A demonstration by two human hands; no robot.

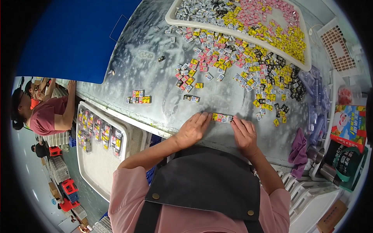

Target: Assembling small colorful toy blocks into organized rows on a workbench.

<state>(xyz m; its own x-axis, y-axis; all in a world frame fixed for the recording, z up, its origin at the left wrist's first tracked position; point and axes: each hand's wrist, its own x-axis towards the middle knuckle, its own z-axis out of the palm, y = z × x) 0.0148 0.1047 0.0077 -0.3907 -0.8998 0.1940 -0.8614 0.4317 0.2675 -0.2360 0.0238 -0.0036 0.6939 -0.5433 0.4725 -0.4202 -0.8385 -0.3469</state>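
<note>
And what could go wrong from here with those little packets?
The short row of packets between the left hand and right hand might buckle or skew if pressed too hard from its ends. Colours could also get mixed up, since the loose packets beyond lie jumbled in pink, yellow, white and black.

Small printed packets (222,118) — yellow, white and black among them — lie close together in a straight left-to-right row on the grey worktop (163,77).
</note>
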